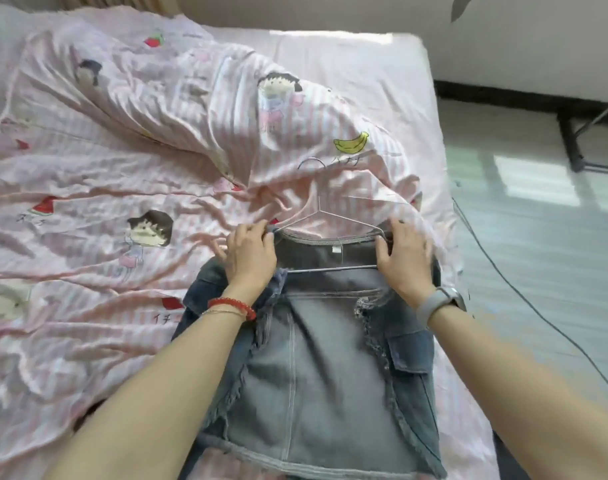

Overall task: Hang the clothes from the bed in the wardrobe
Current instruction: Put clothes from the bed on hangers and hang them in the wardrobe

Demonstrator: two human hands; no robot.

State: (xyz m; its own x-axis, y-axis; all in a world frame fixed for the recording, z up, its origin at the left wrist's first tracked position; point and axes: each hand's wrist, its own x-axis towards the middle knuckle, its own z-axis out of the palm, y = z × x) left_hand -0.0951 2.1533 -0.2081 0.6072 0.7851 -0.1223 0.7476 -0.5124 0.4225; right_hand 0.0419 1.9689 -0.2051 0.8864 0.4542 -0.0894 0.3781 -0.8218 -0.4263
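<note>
A grey-blue denim vest (pixel 316 375) with frayed armholes lies flat on the bed (pixel 382 74), collar pointing away from me. A thin wire hanger (pixel 330 268) sits inside its neck opening, the hook reaching out over the quilt. My left hand (pixel 248 252) pinches the vest's left shoulder at the hanger's end. My right hand (pixel 404 258) grips the right shoulder over the hanger's other end. The hanger's tips are hidden under the denim and my fingers.
A crumpled pink striped quilt (pixel 139 161) with cartoon prints covers most of the bed. To the right lies pale shiny floor (pixel 537 220) with a black cable (pixel 537 310) trailing along it and a black metal stand (pixel 572 133) near the wall.
</note>
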